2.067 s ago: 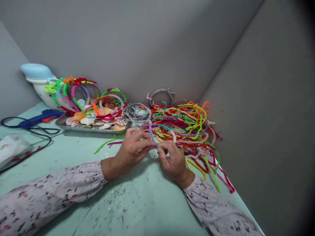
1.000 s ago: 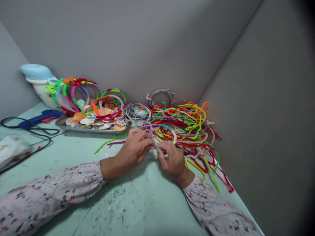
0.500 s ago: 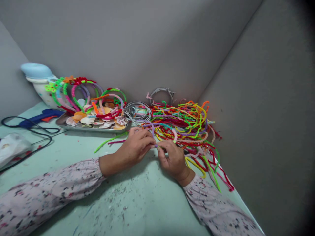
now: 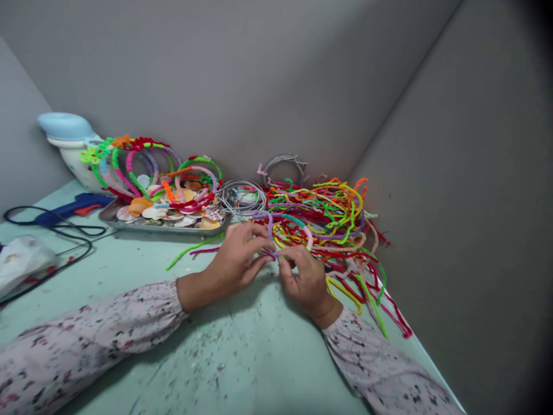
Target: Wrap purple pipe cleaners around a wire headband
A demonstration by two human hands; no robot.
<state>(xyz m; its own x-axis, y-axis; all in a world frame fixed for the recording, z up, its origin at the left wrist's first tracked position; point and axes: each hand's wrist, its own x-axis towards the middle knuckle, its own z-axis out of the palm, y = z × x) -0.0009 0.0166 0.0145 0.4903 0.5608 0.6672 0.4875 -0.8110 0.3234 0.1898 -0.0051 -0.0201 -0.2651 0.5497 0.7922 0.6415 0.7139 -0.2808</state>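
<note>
Head view: both hands meet over the table, at the near end of a fuzzy multicoloured band [image 4: 294, 219] that arches away from them, purple on the left, then teal, then pale pink on the right, its far side just in front of the heap of loose fuzzy stems [image 4: 319, 213]. The right hand [image 4: 303, 282] pinches the band's near end between thumb and forefinger, with no gap showing there. The left hand [image 4: 237, 256] has its thumb and forefinger parted, with a thin dark magenta strand [image 4: 268, 252] lying in the space between them; whether the fingertips press on it, I cannot tell. The step in hand looks like working the purple covering around the near end, the right hand steadying it. As I judge it, the next move calls for the left fingers to close on the strand or the purple end while the right pinch stays firm, so that the winding does not slacken. Compared with half a second ago, the left fingers have spread from a tight pinch, the magenta strand has come into sight, and the upright purple part leans slightly further right; the right hand has hardly shifted
</note>
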